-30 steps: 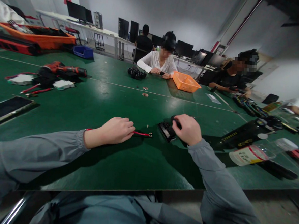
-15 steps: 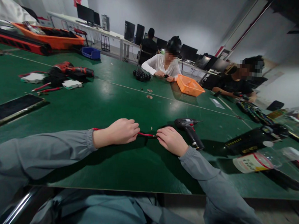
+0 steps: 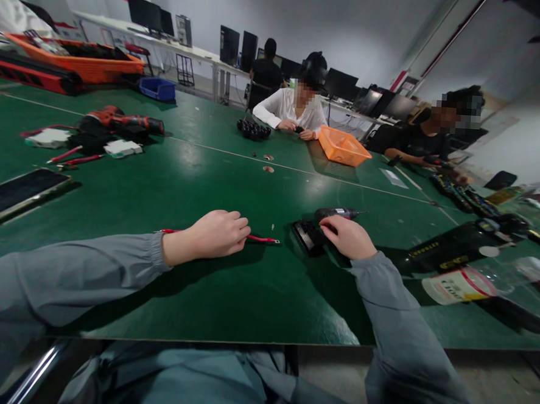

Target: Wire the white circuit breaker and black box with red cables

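Observation:
A red cable with a metal ring terminal at its right end runs through my left hand. My left fingers are wrapped round it, and its other end shows beside my wrist. My right hand is over the handle of the black drill, its fingers pinched together at the right edge of a small open black box. Whatever those fingertips hold, if anything, is too small or hidden. My right hand covers most of the drill's handle.
A phone, a red drill and white blocks with red cables lie to the left. A black bottle and a clear labelled cup lie right. Across the green table, a co-worker sits beside an orange basket.
My right hand has left the cable's ring terminal and moved right, to the black box and drill. The box now shows more fully. My left hand stays on the cable.

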Demonstrator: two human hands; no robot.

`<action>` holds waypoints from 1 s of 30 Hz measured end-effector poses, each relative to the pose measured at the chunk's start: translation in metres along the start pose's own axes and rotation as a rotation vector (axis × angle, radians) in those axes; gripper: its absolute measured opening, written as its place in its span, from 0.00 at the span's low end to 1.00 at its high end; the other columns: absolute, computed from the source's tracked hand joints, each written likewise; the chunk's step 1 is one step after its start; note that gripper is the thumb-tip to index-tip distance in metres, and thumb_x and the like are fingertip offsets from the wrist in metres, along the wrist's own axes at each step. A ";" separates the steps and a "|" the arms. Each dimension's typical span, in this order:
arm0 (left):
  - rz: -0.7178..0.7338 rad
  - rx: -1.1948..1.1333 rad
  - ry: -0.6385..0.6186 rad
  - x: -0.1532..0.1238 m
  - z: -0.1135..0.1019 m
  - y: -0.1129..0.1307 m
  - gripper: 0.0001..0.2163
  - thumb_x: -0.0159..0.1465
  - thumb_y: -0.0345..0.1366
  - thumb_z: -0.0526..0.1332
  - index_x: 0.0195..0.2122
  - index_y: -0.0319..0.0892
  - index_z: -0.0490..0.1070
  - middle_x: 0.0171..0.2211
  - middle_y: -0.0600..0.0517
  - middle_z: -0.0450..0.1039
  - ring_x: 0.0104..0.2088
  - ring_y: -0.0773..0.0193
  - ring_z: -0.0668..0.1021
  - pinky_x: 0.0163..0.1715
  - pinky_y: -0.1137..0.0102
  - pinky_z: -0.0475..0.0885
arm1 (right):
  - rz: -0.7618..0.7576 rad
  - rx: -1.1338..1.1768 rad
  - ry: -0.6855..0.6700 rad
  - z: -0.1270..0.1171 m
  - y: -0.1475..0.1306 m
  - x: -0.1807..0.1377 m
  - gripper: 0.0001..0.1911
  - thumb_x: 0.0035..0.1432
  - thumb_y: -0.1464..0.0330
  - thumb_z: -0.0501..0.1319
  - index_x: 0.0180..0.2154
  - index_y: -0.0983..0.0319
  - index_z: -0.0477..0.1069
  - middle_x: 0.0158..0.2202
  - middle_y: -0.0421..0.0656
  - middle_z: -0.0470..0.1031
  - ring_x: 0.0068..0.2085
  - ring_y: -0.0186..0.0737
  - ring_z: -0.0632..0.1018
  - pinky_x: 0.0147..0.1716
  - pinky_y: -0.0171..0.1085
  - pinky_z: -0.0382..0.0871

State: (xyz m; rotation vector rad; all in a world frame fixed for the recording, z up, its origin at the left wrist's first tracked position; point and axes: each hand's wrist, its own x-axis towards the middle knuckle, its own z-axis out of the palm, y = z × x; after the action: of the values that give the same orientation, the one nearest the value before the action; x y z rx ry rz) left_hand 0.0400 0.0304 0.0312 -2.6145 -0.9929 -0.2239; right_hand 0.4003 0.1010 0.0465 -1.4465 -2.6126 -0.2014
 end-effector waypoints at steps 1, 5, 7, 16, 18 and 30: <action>0.000 0.001 -0.001 0.000 0.000 0.000 0.10 0.68 0.37 0.53 0.34 0.40 0.72 0.31 0.48 0.72 0.32 0.60 0.74 0.27 0.67 0.64 | 0.015 -0.026 -0.047 0.001 0.003 0.000 0.11 0.65 0.67 0.56 0.44 0.60 0.75 0.44 0.46 0.80 0.42 0.45 0.79 0.41 0.40 0.70; -0.008 -0.018 -0.003 0.000 -0.001 0.001 0.10 0.68 0.36 0.53 0.34 0.40 0.73 0.31 0.48 0.72 0.33 0.60 0.73 0.28 0.68 0.64 | -0.014 -0.111 -0.147 0.007 0.002 0.001 0.09 0.65 0.69 0.57 0.42 0.61 0.76 0.43 0.47 0.80 0.42 0.44 0.79 0.41 0.39 0.69; -0.015 -0.030 -0.001 0.001 0.000 0.001 0.11 0.68 0.36 0.53 0.34 0.40 0.73 0.31 0.48 0.72 0.32 0.61 0.73 0.28 0.68 0.64 | -0.036 -0.122 -0.150 0.009 0.000 0.002 0.09 0.64 0.70 0.57 0.42 0.61 0.75 0.43 0.47 0.80 0.43 0.44 0.79 0.41 0.38 0.69; -0.013 -0.003 -0.025 0.001 0.000 0.001 0.12 0.69 0.37 0.52 0.35 0.40 0.73 0.32 0.48 0.73 0.33 0.60 0.74 0.28 0.67 0.65 | -0.001 -0.143 0.014 -0.009 -0.023 -0.006 0.19 0.71 0.62 0.48 0.49 0.62 0.73 0.46 0.50 0.79 0.44 0.48 0.79 0.42 0.41 0.69; -0.013 -0.008 -0.027 0.001 -0.002 0.001 0.12 0.69 0.37 0.52 0.35 0.41 0.73 0.32 0.48 0.73 0.33 0.60 0.73 0.28 0.67 0.65 | -0.029 -0.073 0.037 -0.011 -0.034 -0.009 0.21 0.69 0.55 0.50 0.50 0.62 0.72 0.46 0.50 0.78 0.44 0.49 0.79 0.42 0.42 0.70; -0.018 -0.007 -0.027 0.001 -0.002 0.001 0.12 0.69 0.36 0.52 0.35 0.40 0.73 0.32 0.48 0.73 0.33 0.61 0.73 0.28 0.68 0.65 | 0.157 0.646 -0.047 0.003 -0.034 0.000 0.18 0.63 0.63 0.56 0.52 0.61 0.69 0.52 0.49 0.75 0.50 0.46 0.77 0.46 0.43 0.74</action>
State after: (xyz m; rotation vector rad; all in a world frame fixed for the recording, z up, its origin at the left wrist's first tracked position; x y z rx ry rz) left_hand 0.0413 0.0301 0.0330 -2.6225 -1.0265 -0.1973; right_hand 0.3707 0.0836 0.0424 -1.3926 -2.2504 0.6380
